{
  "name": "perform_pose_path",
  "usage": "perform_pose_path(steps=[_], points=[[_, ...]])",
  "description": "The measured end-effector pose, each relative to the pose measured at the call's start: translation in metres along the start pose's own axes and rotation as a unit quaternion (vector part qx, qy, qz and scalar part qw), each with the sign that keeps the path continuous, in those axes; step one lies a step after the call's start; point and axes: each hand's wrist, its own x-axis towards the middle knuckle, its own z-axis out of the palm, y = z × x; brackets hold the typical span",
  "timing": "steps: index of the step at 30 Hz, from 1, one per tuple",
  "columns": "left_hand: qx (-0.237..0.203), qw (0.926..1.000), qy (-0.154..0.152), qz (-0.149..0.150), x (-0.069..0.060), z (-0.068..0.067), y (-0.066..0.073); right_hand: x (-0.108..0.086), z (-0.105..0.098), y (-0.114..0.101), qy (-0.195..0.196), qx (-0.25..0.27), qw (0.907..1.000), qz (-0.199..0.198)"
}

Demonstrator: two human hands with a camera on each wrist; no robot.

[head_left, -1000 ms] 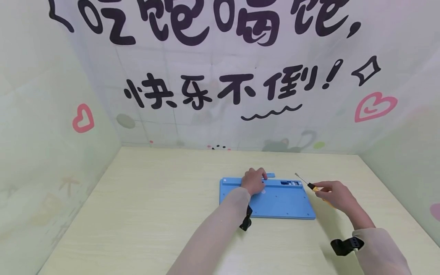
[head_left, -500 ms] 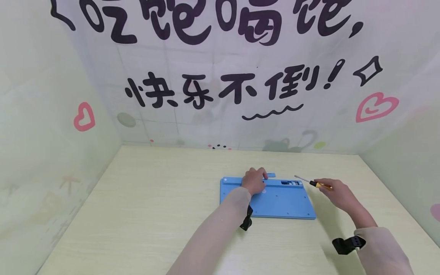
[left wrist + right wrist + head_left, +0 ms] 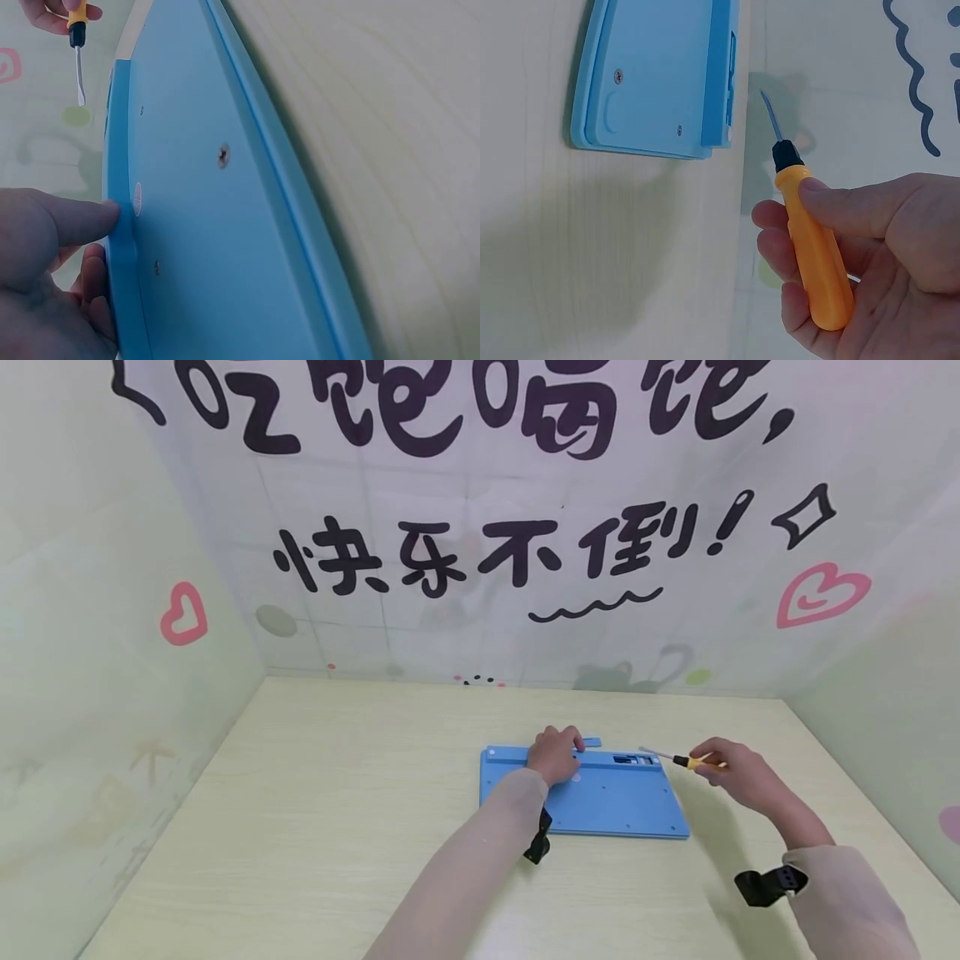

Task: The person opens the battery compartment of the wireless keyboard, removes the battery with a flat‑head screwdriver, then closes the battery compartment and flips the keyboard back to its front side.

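Observation:
A light blue keyboard [image 3: 615, 802] lies face down on the table, its screwed underside showing. My left hand [image 3: 553, 755] grips the raised ridge along its far edge, thumb [image 3: 90, 220] on the near side and fingers curled behind. At the ridge's right end is an uncovered battery compartment [image 3: 635, 760]. In my right hand [image 3: 738, 772] is a screwdriver with a yellow handle [image 3: 815, 255] and black collar. Its flat metal tip points left, over the keyboard's far right corner near the compartment; contact cannot be told from these views.
A small blue cover [image 3: 592, 742] lies on the table just behind the keyboard, partly hidden by my left fingers. Printed cloth walls [image 3: 465, 635] enclose the pale wooden table [image 3: 337, 827] at the back and sides.
My right hand has risen slightly away and turned, so the screwdriver lies flatter and its tip has dipped toward the compartment end. The left hand and keyboard stay in place.

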Motion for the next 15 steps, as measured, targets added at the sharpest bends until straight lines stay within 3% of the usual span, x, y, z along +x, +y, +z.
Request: perform_pose_path(steps=[7, 15], points=[[0.001, 1.0000, 0.001, -0.002, 0.0020, 0.0020, -0.0010, 0.0032, -0.0050, -0.0010, -0.022, -0.006, 0.9997, -0.001], [0.000, 1.0000, 0.001, -0.002, 0.0009, 0.0007, -0.0001, 0.0086, -0.0085, -0.0021, -0.022, -0.020, 0.9995, -0.008]])
